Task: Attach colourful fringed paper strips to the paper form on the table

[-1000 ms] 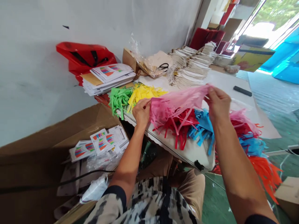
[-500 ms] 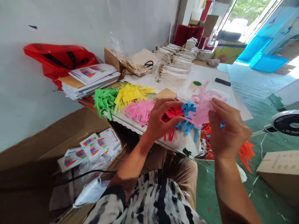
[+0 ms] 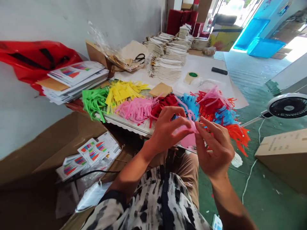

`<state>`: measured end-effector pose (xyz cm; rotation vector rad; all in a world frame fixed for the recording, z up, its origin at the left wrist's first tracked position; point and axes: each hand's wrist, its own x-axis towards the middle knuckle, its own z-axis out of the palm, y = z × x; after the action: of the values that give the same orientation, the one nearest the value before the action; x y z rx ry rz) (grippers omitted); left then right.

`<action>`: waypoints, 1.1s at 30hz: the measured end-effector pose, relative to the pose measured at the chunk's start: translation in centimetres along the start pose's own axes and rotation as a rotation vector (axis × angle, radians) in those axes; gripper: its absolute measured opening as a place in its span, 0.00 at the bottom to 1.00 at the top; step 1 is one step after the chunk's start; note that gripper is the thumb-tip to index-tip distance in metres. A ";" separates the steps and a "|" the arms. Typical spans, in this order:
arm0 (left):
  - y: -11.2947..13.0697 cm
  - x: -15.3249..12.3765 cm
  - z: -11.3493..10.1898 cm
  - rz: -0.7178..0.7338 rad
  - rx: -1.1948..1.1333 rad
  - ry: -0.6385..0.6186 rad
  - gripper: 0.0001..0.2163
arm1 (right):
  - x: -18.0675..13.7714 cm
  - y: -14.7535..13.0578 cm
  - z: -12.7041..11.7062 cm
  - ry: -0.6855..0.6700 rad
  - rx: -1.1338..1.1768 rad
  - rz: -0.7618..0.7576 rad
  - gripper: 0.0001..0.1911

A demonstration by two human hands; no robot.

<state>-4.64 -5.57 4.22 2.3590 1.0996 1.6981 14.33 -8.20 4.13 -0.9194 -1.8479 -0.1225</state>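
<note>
A piece of fringed pink tissue paper point(image 3: 188, 140) is stretched between my two hands over the table's front edge, with thin strips trailing up from it. My left hand point(image 3: 169, 127) pinches it from the left between thumb and fingers. Close beside, my right hand point(image 3: 213, 147) grips its right end with thumb and fingertips pressed together. Behind my hands lie fringed bunches in green point(image 3: 94, 100), yellow point(image 3: 126, 94), pink point(image 3: 137, 108), dark red point(image 3: 165, 103) and blue point(image 3: 189, 102). More red, blue and orange fringe point(image 3: 237, 135) hangs at the right corner.
Stacks of pale bundles point(image 3: 168, 67), a tape roll point(image 3: 192, 77), scissors point(image 3: 139, 57) and a black bar-shaped object point(image 3: 219, 70) lie on the table. Printed sheets point(image 3: 76, 76) sit left. An open carton point(image 3: 48, 140) stands below; a fan point(image 3: 289, 107) is right.
My right hand has come left and down with the pink tissue paper, and my left hand has closed on it too. The view has shifted slightly to the right.
</note>
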 end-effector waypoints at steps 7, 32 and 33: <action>0.3 -0.7 -0.9 -0.064 -0.440 -0.240 0.06 | 0.0 1.8 -1.9 -0.383 0.361 0.181 0.29; -4.2 -3.5 0.2 -0.134 0.148 -0.442 0.28 | -3.3 12.4 2.1 -0.717 -0.100 0.499 0.17; -3.8 -4.2 1.0 -0.025 0.052 -0.525 0.31 | -3.5 12.5 2.3 -0.748 -0.135 0.484 0.17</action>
<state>-6.38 -4.68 -1.22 2.5804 1.0684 0.9523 21.25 -0.18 -3.74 -1.6355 -2.2262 0.4602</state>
